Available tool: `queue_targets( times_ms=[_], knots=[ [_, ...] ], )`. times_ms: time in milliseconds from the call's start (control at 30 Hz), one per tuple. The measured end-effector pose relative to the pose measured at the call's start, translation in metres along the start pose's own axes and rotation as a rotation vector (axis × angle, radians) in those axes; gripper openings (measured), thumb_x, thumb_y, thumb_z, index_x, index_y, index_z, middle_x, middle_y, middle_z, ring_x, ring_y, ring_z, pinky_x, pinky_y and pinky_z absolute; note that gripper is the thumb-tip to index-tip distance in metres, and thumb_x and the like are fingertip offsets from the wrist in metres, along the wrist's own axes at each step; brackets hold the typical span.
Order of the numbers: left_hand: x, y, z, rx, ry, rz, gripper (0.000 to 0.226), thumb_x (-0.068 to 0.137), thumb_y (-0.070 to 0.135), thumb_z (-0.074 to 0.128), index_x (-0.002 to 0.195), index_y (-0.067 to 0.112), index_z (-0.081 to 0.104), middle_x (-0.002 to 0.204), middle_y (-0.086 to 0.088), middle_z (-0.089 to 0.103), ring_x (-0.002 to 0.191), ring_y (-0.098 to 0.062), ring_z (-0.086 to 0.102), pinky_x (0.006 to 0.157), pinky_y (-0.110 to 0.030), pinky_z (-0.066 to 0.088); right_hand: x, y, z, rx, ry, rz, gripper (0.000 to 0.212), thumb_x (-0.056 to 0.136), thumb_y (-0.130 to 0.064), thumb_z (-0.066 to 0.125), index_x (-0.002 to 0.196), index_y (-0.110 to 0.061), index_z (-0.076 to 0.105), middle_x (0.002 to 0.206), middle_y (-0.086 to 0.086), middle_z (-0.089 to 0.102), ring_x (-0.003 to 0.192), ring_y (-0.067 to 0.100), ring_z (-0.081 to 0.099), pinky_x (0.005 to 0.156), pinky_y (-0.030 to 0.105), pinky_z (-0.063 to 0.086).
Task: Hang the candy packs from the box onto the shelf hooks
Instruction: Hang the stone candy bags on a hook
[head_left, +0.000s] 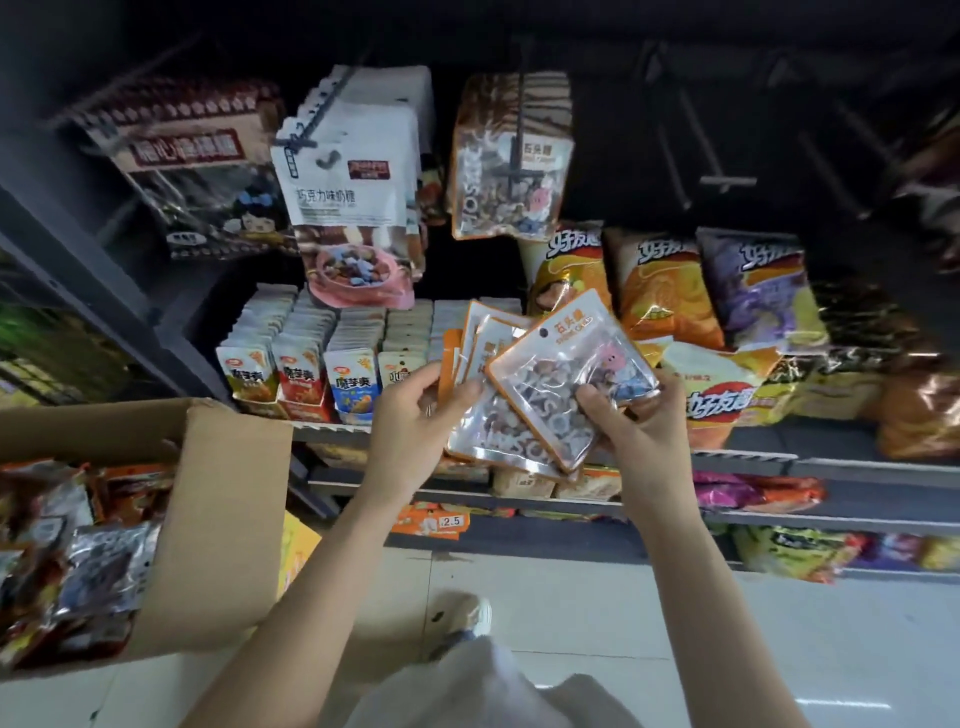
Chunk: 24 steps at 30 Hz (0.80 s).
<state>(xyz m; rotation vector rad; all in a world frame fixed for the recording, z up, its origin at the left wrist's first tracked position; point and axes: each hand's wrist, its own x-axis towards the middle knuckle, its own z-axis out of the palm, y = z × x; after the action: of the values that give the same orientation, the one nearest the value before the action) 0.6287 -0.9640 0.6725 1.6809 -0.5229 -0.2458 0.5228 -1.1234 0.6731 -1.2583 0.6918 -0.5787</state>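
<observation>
a person stands at a shop shelf, both hands holding a fanned stack of orange-edged candy packs (545, 384) at the centre of the frame. the left hand (415, 421) grips the stack's lower left edge, thumb on top. the right hand (636, 415) pinches the lower right corner of the top pack, which lies tilted, its long axis running from lower left to upper right, its punched hanging hole at the upper end, towards the shelf. matching packs already hang on a hook (519, 130) straight above the hands, in the upper centre of the frame, so the coming move is likely upward and away. the right hand seems slightly nearer that hook. the open cardboard box (228, 519) with more packs sits at lower left.
</observation>
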Motion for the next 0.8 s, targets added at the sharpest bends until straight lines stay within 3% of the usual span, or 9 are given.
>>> queue_targets(
  times_ms=[67,167,233,300,433,533,600,667,800],
  knots=[
    [0.007,-0.002,-0.001,0.032,0.068,0.062,0.009,0.083,0.043,0.064,0.086,0.037,0.068,0.081,-0.014,0.066,0.073,-0.031,0.057,0.068,-0.036,0.042,0.007,-0.003,0.002,-0.104,-0.001,-0.078,0.044,0.079,-0.016,0.078,0.109,-0.022,0.046,0.105,0.002,0.067,0.091,0.017,0.07,0.076,0.029,0.057],
    [0.022,-0.002,-0.008,-0.008,0.183,0.081,0.011,0.087,0.036,0.065,0.081,0.044,0.068,0.079,-0.016,0.065,0.072,-0.018,0.055,0.069,-0.032,0.041,0.023,-0.011,0.011,-0.45,0.028,-0.24,0.044,0.071,-0.034,0.083,0.1,-0.019,0.052,0.091,-0.012,0.063,0.082,0.001,0.061,0.064,0.01,0.045],
    [0.029,0.003,-0.014,-0.041,0.243,0.08,0.015,0.091,0.022,0.065,0.089,0.037,0.068,0.076,0.005,0.07,0.076,-0.002,0.061,0.071,-0.019,0.046,0.032,-0.015,0.018,-0.517,0.015,-0.292,0.047,0.07,-0.036,0.084,0.101,-0.017,0.052,0.09,-0.011,0.063,0.08,0.002,0.061,0.062,0.011,0.047],
    [0.037,0.008,-0.018,-0.059,0.276,0.082,0.013,0.091,0.016,0.063,0.096,0.027,0.068,0.084,0.018,0.07,0.081,0.007,0.062,0.074,-0.01,0.045,0.038,-0.019,0.029,-0.434,0.013,-0.324,0.054,0.071,-0.03,0.084,0.11,-0.021,0.048,0.1,-0.007,0.063,0.081,0.01,0.065,0.068,0.027,0.057],
    [0.052,0.009,-0.026,0.028,0.317,0.141,0.012,0.092,0.024,0.062,0.092,0.035,0.066,0.08,0.011,0.069,0.076,-0.002,0.06,0.073,-0.021,0.047,0.044,-0.03,0.051,-0.194,0.012,-0.411,0.072,0.078,-0.014,0.079,0.133,-0.031,0.036,0.11,-0.024,0.059,0.076,0.018,0.072,0.065,0.037,0.06],
    [0.057,0.009,-0.025,0.126,0.335,0.207,0.01,0.093,0.022,0.061,0.097,0.019,0.069,0.077,0.01,0.065,0.069,0.003,0.056,0.064,-0.012,0.042,0.053,-0.034,0.06,-0.134,-0.018,-0.391,0.066,0.084,-0.009,0.073,0.134,-0.028,0.035,0.099,-0.042,0.058,0.074,0.013,0.072,0.068,0.037,0.06],
    [0.061,0.007,-0.025,0.19,0.349,0.231,0.011,0.094,0.019,0.061,0.099,0.014,0.069,0.079,0.007,0.066,0.069,-0.001,0.059,0.06,-0.013,0.042,0.058,-0.032,0.064,-0.094,-0.033,-0.349,0.058,0.086,-0.009,0.07,0.13,-0.027,0.036,0.103,-0.034,0.06,0.079,0.006,0.071,0.07,0.037,0.06],
    [0.063,0.003,-0.026,0.226,0.349,0.244,0.011,0.094,0.021,0.061,0.094,0.014,0.069,0.075,-0.002,0.066,0.066,-0.016,0.057,0.056,-0.027,0.042,0.062,-0.03,0.068,-0.051,-0.025,-0.319,0.055,0.087,-0.007,0.069,0.129,-0.025,0.038,0.111,-0.023,0.056,0.086,0.004,0.07,0.07,0.035,0.059],
    [0.065,-0.002,-0.028,0.236,0.356,0.274,0.018,0.093,0.024,0.059,0.091,0.009,0.069,0.074,-0.013,0.064,0.066,-0.029,0.055,0.057,-0.037,0.043,0.067,-0.029,0.074,-0.057,-0.001,-0.328,0.053,0.087,-0.006,0.069,0.127,-0.022,0.038,0.097,-0.037,0.059,0.084,0.004,0.07,0.069,0.034,0.06]
  ],
)
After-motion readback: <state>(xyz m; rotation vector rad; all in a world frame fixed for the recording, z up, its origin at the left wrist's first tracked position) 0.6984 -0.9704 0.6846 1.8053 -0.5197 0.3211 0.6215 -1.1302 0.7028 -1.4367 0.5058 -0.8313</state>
